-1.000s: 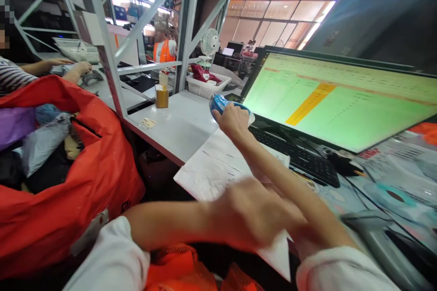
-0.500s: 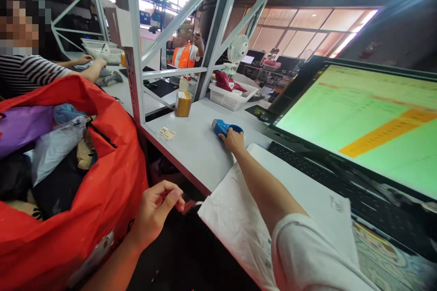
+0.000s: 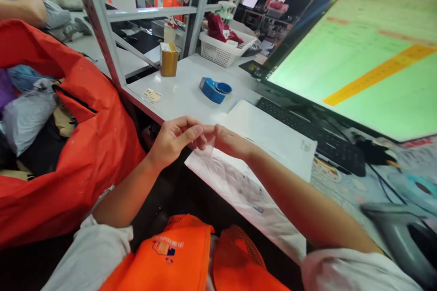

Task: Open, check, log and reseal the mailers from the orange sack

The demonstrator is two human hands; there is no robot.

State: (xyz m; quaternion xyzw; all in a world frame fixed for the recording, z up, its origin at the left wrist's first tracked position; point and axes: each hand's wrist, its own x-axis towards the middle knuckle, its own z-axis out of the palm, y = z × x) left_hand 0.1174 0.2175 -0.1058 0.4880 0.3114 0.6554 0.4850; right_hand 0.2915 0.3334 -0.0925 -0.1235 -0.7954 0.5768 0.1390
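Note:
My left hand [image 3: 177, 138] and my right hand [image 3: 230, 141] meet in front of me over the table's near edge, fingers closed and fingertips together. Between them hangs a thin see-through strip that looks like clear tape [image 3: 205, 152]. Below my right hand and forearm lies a white plastic mailing bag [image 3: 239, 186], partly over the table edge, with a flat white sheet or packet [image 3: 280, 129] behind it. Beyond my hands a blue tape dispenser [image 3: 215, 91] rests on the table, touched by neither hand.
A large red bag [image 3: 99, 145] of parcels stands at left. Further back are a small brown box [image 3: 169, 60], a white basket [image 3: 218, 50] and a grey metal rack post [image 3: 99, 22]. A keyboard [image 3: 307, 141], monitor [image 3: 368, 63] and grey scanner-like device [image 3: 399, 236] are at right.
My right hand has let go of the tape dispenser and drawn back to my left hand, which has moved up and right. The view has tipped downward.

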